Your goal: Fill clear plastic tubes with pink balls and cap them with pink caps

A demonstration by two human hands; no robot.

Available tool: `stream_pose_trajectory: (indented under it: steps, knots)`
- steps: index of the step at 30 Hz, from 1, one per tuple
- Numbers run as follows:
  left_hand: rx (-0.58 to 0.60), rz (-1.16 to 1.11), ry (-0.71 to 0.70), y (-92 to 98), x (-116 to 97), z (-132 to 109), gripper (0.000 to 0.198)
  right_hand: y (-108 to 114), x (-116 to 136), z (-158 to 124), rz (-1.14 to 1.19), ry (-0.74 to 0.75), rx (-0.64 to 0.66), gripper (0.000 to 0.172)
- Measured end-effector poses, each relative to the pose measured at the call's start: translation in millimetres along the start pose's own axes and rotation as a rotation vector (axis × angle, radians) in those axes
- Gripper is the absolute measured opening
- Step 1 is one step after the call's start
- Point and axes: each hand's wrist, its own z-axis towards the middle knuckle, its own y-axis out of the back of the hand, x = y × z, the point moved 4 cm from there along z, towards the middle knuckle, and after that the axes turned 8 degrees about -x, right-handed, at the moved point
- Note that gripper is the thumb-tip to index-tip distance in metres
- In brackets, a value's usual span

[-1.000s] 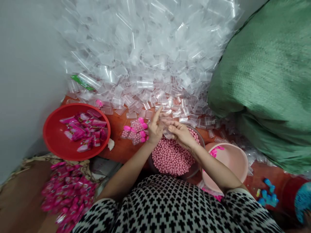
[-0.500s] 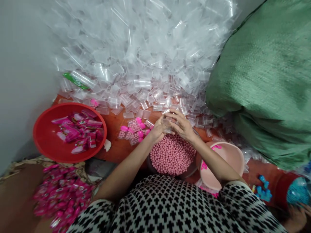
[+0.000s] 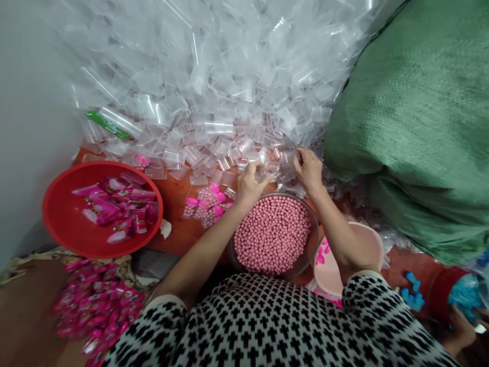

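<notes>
My left hand [image 3: 251, 187] is curled around a clear plastic container [image 3: 262, 174], just above the far left rim of a bowl [image 3: 314, 235] full of pink beads [image 3: 272, 235]. Over at the near edge of the heap of clear containers [image 3: 221, 130], my right hand [image 3: 308, 169] has its fingers closed on another clear plastic container [image 3: 289, 164]. Left of the bowl lie several bead-filled clear containers [image 3: 208, 200] with bright pink caps.
A red basin [image 3: 95, 244] of pink packets stands at left, with a pile of pink packages [image 3: 97, 306] below it. A pale pink basin [image 3: 367, 239] holds pink caps. A large green sack [image 3: 416, 117] bulges at right. Another person's hand [image 3: 460, 326] touches blue beads [image 3: 464, 300].
My hands, together above the beads before, have separated. The right moved right and away from me to the container heap; the left stayed near the bowl's rim with a clear container.
</notes>
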Motion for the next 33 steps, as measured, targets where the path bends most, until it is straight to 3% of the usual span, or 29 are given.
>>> stream_pose_trajectory:
  steps: [4, 7, 9, 14, 18, 24, 29, 33]
  knots:
    - [0.124, 0.027, -0.184, -15.8, -13.6, 3.5, 0.041, 13.3, 15.5, -26.9, 0.456, -0.122, 0.085, 0.028]
    - [0.178, 0.037, -0.181, -19.2, -15.0, 1.5, 0.038, 13.5, 16.6, -34.8, 0.604, -0.126, 0.217, 0.033]
    - [0.131, 0.038, -0.121, -14.2, -12.4, -1.3, 0.042, 10.7, 7.7, -32.0, 0.451, -0.117, 0.246, 0.037]
    - [0.043, -0.107, 0.03, -2.7, -2.9, -13.8, 0.058, -14.0, -10.5, -23.2, -0.283, -0.083, 0.352, 0.045]
    - [0.003, -0.234, 0.148, -1.9, 8.8, -13.5, 0.059, -29.3, -8.8, -24.0, -0.411, -0.041, 0.44, 0.048]
    - [0.02, -0.371, 0.217, -9.7, 20.1, -1.4, 0.062, -16.2, -21.3, -28.0, -0.219, -0.007, 0.329, 0.038]
    - [0.028, -0.42, 0.27, -13.2, 23.4, -4.2, 0.061, -25.5, -32.5, -32.1, -0.134, -0.034, 0.333, 0.036]
    - [0.074, -0.526, 0.321, -12.6, 24.1, -5.7, 0.066, -24.4, -30.3, -32.6, 0.461, -0.229, 0.232, 0.035]
